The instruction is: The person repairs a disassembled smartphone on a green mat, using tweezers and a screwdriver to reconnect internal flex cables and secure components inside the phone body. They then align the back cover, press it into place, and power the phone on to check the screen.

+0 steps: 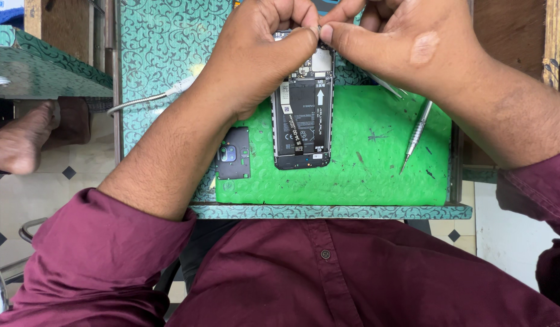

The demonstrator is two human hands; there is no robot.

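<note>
Both hands work the top end of the opened phone [302, 124], lying lengthwise on the green mat [364, 175]. Left hand [255, 54] & right hand [389, 42] are curled, thumbs pinched tip to tip on a tiny part; can't tell what. Cover [234, 154] overhangs mat's left edge; screwdriver [416, 134] lies right, w/ bare mat between it & phone.

A: Both forearms sweep in from the low corners, left from seven o'clock, right from four o'clock, maroon sleeves pushed up short of the elbows.

B: And the left hand [261, 54] and right hand [401, 42] meet up at twelve o'clock, knuckles facing us, wrists bent inward.

A: Look at the thumbs, tip against tip, pressed close together at the centre top.

B: The other fingers [292, 12] are curled under, mostly hidden behind the backs of the hands.
</note>
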